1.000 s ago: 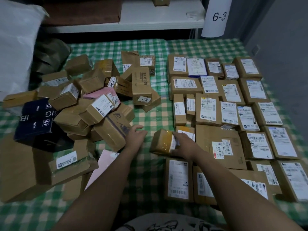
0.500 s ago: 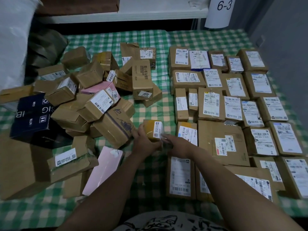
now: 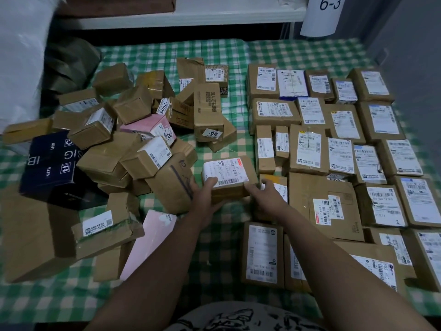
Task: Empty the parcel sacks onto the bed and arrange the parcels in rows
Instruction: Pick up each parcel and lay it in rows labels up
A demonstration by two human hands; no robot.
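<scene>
Left hand [image 3: 207, 198] and right hand [image 3: 267, 195] together grasp one small brown parcel [image 3: 229, 179], the left with its thumb laid over the near-left corner of the white shipping label, the right pressed against the near-right edge. This held parcel sits label-up in the gap between the two groups of parcels on the bed [image 3: 214, 244], which is covered in green-and-white check; whether its underside touches the cloth cannot be told.

On the person's right, the sorted parcels [image 3: 334, 144] lie flat and label-up in rows, edges touching or nearly so; the outermost ones are cut off by the frame edge. On the left, the unsorted heap [image 3: 133, 149] is tumbled at all angles, and includes a dark blue printed box [image 3: 51, 168], a pink box [image 3: 148, 126] partly buried, and a flat pink parcel [image 3: 152, 237] leaning out from under the heap. Round stickers reading 2009 and 2012 are legible; most label print is too small to read.

At far left, a white sack [image 3: 21, 58] is cut off by the frame, and its contents are hidden. Behind the bed runs a white shelf [image 3: 191, 19], with a hanging sign [image 3: 324, 13] marked 6-3, its top cropped.
</scene>
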